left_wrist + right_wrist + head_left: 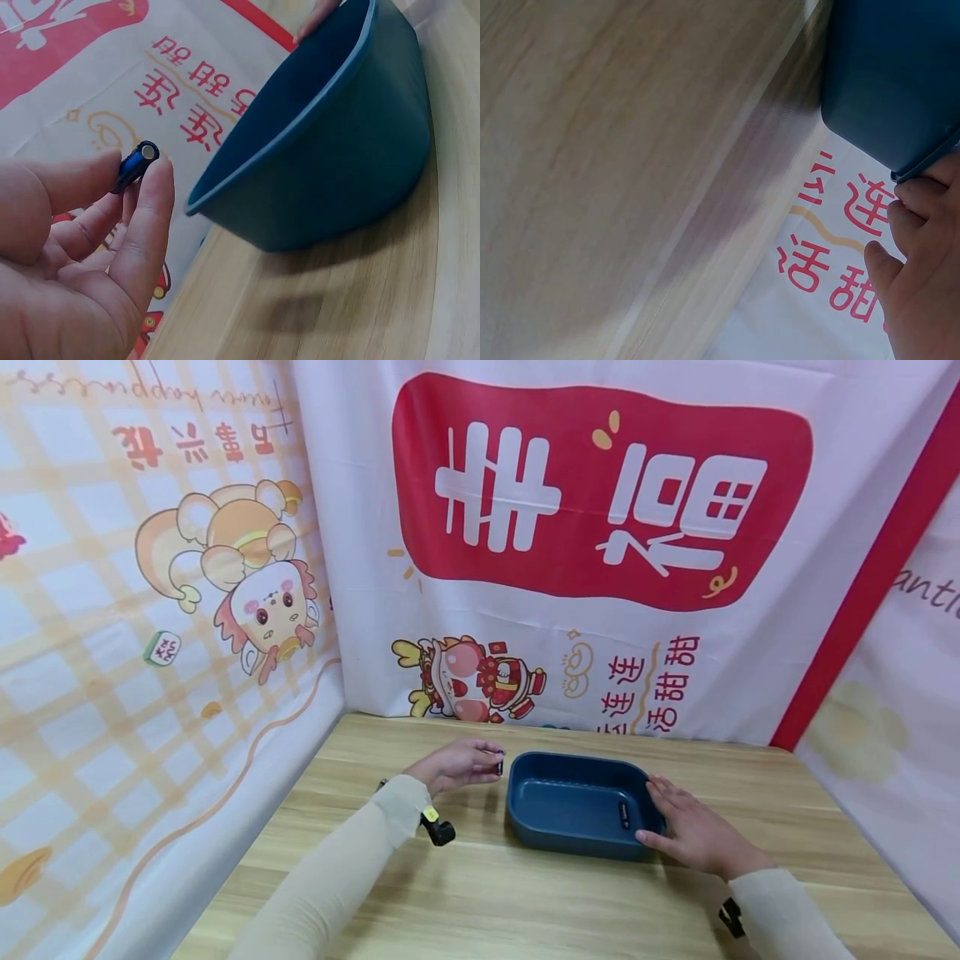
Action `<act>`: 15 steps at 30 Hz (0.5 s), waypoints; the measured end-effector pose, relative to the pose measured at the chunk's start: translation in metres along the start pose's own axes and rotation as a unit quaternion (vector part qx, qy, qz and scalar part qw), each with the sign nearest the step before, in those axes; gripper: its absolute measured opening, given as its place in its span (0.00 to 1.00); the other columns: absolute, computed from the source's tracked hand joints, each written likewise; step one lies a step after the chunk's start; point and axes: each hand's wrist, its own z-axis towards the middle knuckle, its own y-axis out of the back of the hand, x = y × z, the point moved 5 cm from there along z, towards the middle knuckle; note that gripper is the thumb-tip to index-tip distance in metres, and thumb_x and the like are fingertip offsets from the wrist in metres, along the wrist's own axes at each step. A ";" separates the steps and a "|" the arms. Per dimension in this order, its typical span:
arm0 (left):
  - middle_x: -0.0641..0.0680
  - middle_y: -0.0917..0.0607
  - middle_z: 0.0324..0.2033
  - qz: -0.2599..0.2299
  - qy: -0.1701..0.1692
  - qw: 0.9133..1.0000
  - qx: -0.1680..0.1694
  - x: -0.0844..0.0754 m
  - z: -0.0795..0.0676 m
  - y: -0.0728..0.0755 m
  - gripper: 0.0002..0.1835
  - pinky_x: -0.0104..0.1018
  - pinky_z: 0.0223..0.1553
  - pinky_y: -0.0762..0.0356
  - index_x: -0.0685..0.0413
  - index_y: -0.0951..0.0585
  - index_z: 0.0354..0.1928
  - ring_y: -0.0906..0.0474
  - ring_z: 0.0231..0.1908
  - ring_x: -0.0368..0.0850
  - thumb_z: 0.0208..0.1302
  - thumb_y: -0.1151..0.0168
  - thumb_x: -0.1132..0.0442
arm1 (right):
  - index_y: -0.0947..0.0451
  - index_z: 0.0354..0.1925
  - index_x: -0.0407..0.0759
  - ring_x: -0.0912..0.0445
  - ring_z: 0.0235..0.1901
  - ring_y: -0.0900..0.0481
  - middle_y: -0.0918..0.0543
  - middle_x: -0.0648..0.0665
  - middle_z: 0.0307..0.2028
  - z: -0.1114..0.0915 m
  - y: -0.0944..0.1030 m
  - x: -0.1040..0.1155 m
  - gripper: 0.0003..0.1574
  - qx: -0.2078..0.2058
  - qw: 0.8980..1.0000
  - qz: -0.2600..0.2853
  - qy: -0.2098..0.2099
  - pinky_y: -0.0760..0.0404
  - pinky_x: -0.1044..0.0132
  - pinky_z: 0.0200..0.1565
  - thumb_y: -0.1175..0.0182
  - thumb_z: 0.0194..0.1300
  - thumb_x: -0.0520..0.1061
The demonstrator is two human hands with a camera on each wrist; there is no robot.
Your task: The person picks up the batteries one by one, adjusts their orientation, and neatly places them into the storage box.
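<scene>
My left hand (459, 766) pinches a small dark cylindrical battery (137, 166) between thumb and fingertips, just left of a dark blue plastic bin (585, 850). A blue side and a round silvery end show on the battery in the left wrist view. The bin is low and oblong with rounded corners. Inside it, toward the right end, lies another small black battery (624, 815). My right hand (693, 831) holds the bin's right end, thumb over the near part of the rim and fingers at the far part. In the right wrist view, its fingertips (911, 191) are at the rim.
The bin stands on a wood-grain table (570, 910). Behind the table hangs a white cloth (360, 610) with red lettering and cartoon prints, and a checked cloth (105, 693) hangs at the left. Dark wrist-camera mounts (441, 832) are strapped at both cuffs.
</scene>
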 end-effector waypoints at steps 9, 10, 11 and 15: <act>0.72 0.30 0.60 0.015 0.005 0.999 0.028 -0.004 0.005 -0.020 0.23 0.44 0.53 0.21 0.70 0.31 0.63 0.28 0.58 0.62 0.69 0.42 0.68 | 0.46 0.72 0.32 0.38 0.71 0.50 0.46 0.35 0.73 0.000 0.000 0.002 0.59 -0.002 1.000 0.000 0.001 0.45 0.40 0.68 0.50 0.64 0.75; 0.72 0.30 0.60 0.019 0.004 0.999 0.028 -0.005 0.006 -0.023 0.22 0.44 0.52 0.21 0.69 0.31 0.62 0.29 0.59 0.63 0.69 0.42 0.68 | 0.46 0.72 0.32 0.38 0.71 0.50 0.46 0.34 0.73 0.000 0.000 0.002 0.59 -0.003 1.000 0.001 0.002 0.45 0.40 0.68 0.50 0.64 0.75; 0.71 0.29 0.60 0.021 0.005 0.999 0.029 -0.006 0.007 -0.025 0.22 0.44 0.52 0.20 0.68 0.30 0.62 0.29 0.59 0.63 0.69 0.42 0.67 | 0.46 0.72 0.32 0.38 0.71 0.50 0.46 0.34 0.73 -0.001 0.000 0.002 0.59 -0.003 1.000 0.001 0.002 0.45 0.40 0.68 0.50 0.64 0.75; 0.67 0.25 0.54 0.036 0.003 0.999 0.027 -0.008 0.009 -0.035 0.22 0.43 0.49 0.19 0.68 0.29 0.61 0.23 0.53 0.59 0.69 0.41 0.66 | 0.46 0.72 0.32 0.39 0.71 0.50 0.46 0.35 0.73 -0.001 0.001 0.002 0.59 -0.003 1.000 0.002 0.002 0.46 0.40 0.68 0.50 0.64 0.75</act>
